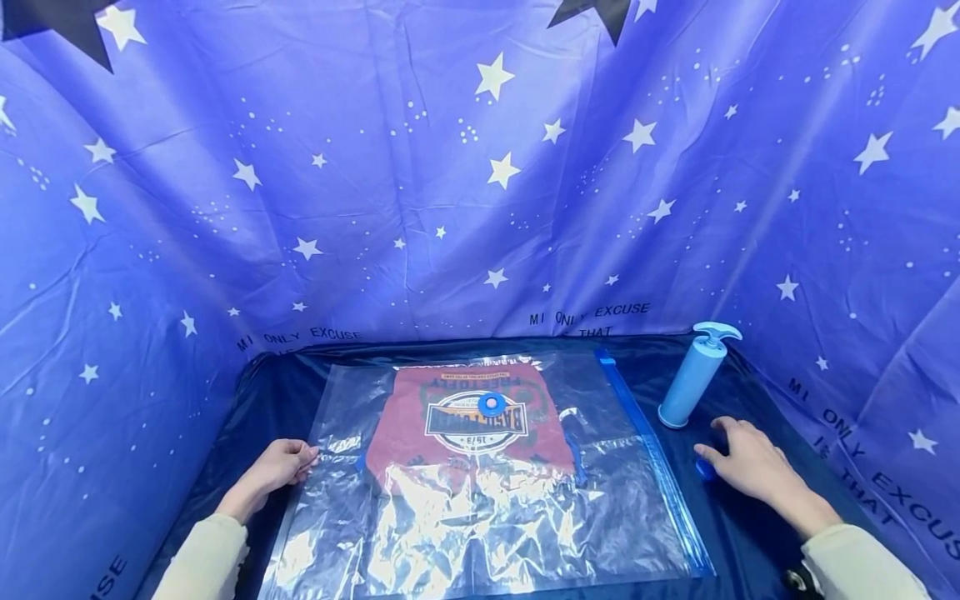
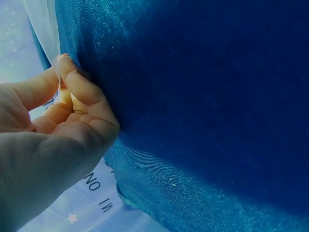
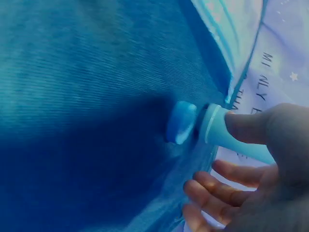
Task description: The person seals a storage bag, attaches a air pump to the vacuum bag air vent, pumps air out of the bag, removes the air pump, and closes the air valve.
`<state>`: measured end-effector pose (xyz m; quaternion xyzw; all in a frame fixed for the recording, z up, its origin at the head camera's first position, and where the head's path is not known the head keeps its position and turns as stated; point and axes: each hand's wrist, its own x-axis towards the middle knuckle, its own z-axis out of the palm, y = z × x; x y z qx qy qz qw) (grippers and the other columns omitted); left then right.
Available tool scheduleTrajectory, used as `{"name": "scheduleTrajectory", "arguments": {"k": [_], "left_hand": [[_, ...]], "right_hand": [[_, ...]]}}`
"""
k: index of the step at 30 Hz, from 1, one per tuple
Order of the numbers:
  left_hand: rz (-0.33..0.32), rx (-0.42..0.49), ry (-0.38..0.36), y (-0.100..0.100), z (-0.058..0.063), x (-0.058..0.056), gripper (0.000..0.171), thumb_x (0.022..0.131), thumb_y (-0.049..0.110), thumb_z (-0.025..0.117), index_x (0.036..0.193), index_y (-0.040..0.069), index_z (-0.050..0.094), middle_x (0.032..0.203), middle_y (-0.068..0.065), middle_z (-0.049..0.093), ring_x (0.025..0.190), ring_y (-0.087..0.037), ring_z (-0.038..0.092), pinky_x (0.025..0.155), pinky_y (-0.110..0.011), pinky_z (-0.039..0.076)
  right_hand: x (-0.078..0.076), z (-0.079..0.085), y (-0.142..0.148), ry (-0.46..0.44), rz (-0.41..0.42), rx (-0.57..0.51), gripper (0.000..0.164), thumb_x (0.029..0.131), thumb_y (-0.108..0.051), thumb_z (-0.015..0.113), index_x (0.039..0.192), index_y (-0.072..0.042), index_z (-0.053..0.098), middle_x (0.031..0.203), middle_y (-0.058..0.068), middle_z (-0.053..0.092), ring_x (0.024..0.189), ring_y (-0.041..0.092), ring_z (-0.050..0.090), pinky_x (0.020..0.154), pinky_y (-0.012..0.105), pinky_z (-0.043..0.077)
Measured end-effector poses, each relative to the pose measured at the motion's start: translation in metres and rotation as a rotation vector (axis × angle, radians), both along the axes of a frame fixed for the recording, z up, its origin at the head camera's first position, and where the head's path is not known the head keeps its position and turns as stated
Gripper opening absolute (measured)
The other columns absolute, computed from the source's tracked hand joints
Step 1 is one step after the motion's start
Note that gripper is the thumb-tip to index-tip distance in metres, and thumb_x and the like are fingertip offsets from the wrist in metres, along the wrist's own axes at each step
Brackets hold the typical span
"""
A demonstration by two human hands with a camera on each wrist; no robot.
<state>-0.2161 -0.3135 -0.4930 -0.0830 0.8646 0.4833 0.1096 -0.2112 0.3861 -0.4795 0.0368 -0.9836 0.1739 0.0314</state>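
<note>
A clear vacuum storage bag (image 1: 465,533) lies flat with a folded dark-red printed garment (image 1: 397,421) inside. Its round blue valve (image 1: 492,404) sits over the garment's print, and a blue zip strip (image 1: 663,475) runs down the right side. At the bag's left edge my left hand (image 1: 279,465) pinches the plastic between thumb and fingertips. My right hand (image 1: 753,467) is held over the cloth with fingers apart, beside a small blue cap (image 3: 181,122). Just beyond it a light-blue hand pump (image 1: 693,382) stands upright, partly hidden behind the thumb in the right wrist view.
Dark blue cloth (image 1: 645,371) covers the table under everything. Purple-blue curtains (image 1: 420,167) with white stars hang at the back and on both sides, close to the table's edges. A blue zip slider (image 1: 606,361) sits at the strip's far end.
</note>
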Motion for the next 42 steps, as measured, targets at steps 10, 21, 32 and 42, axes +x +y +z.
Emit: {"name": "scheduleTrajectory", "arguments": {"k": [10, 21, 32, 42], "left_hand": [[-0.003, 0.008, 0.004, -0.002, 0.0, 0.001, 0.033, 0.11, 0.007, 0.053, 0.078, 0.002, 0.058, 0.073, -0.001, 0.054, 0.068, -0.015, 0.051, 0.063, -0.026, 0.042], [0.001, 0.017, -0.004, -0.003, -0.005, 0.001, 0.034, 0.11, 0.008, 0.052, 0.077, 0.003, 0.058, 0.073, -0.001, 0.054, 0.068, -0.015, 0.051, 0.062, -0.026, 0.042], [-0.008, 0.017, 0.004, -0.002, -0.003, 0.001, 0.034, 0.11, 0.007, 0.052, 0.076, 0.003, 0.057, 0.073, -0.001, 0.053, 0.068, -0.015, 0.05, 0.062, -0.026, 0.041], [-0.006, 0.007, 0.009, -0.002, -0.003, 0.0, 0.035, 0.11, 0.008, 0.052, 0.076, 0.004, 0.056, 0.073, -0.001, 0.053, 0.068, -0.015, 0.05, 0.062, -0.026, 0.041]], "right_hand": [[-0.012, 0.008, -0.008, 0.105, -0.044, -0.198, 0.077, 0.1, -0.022, 0.073, 0.143, 0.026, 0.03, 0.12, 0.047, 0.053, 0.103, 0.058, 0.06, 0.081, 0.066, 0.05], [-0.026, 0.015, -0.021, 0.099, -0.129, -0.307, 0.094, 0.103, -0.044, 0.068, 0.153, 0.02, 0.02, 0.133, 0.045, 0.046, 0.117, 0.061, 0.054, 0.084, 0.067, 0.05], [-0.037, 0.017, -0.028, 0.169, -0.152, -0.318, 0.079, 0.101, -0.044, 0.07, 0.141, 0.017, 0.039, 0.116, 0.036, 0.057, 0.096, 0.048, 0.061, 0.069, 0.051, 0.051], [-0.041, 0.017, -0.03, 0.187, -0.173, -0.313, 0.07, 0.102, -0.043, 0.068, 0.135, 0.014, 0.042, 0.109, 0.031, 0.058, 0.087, 0.041, 0.06, 0.062, 0.041, 0.046]]}}
